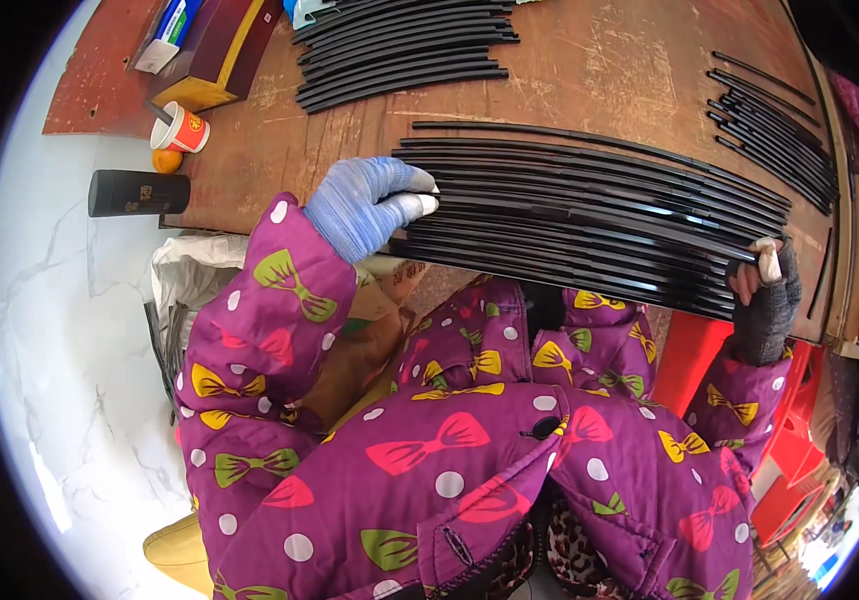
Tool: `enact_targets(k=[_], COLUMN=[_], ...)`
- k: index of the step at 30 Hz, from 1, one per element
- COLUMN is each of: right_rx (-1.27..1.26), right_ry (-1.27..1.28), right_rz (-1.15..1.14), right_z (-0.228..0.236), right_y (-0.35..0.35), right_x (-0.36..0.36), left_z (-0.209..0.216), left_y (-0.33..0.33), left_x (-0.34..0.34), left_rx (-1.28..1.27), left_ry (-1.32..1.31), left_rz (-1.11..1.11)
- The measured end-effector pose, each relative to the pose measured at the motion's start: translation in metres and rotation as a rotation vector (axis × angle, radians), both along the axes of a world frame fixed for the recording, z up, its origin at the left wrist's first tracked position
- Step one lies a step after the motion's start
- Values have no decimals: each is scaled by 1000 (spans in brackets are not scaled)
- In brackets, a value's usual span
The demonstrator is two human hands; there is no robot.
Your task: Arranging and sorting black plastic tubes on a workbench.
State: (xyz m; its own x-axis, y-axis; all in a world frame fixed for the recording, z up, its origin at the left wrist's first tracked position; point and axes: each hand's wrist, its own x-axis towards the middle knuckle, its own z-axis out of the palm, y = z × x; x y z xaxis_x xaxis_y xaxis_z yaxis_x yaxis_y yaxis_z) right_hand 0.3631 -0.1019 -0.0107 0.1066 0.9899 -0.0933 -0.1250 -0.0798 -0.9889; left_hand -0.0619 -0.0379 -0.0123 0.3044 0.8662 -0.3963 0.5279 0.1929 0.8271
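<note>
Black rods (590, 210): smooth, semi-gloss with bright streaks; plastic or coated metal, cannot tell which. Desk (610, 60): brown, wood-like top, scuffed and scratched, dull sheen. Left grip (378, 205): matt blue knitted cloth glove, whitish fingertips. Right grip (768, 280): dark knit covering, matt, rough-looking. Jacket (325, 430): printed purple cloth, soft sheen, puckered. Cup (190, 132): paper, smooth. Black cylinder (140, 193): matt. Tiling (60, 300): white, marble-veined, polished, glossy. Red seat (695, 350): smooth plastic look.
</note>
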Motion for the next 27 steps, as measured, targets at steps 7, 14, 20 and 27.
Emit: enact_targets(k=[7,14,20,27], right_rx=[15,24,68,8], right_ry=[20,19,-116,-46], right_rz=[-15,-8,-93,-278], right_z=[-1,-4,3,2], right_y=[-5,-7,-8,0], right_x=[-2,0,-28,23], left_z=[4,8,18,11], left_y=[-7,-9,-12,-8], left_x=[-2,0,13,-4], left_rx=[-40,-60,73,58], left_ry=[-32,-47,23,4], left_rz=[23,64,16,39])
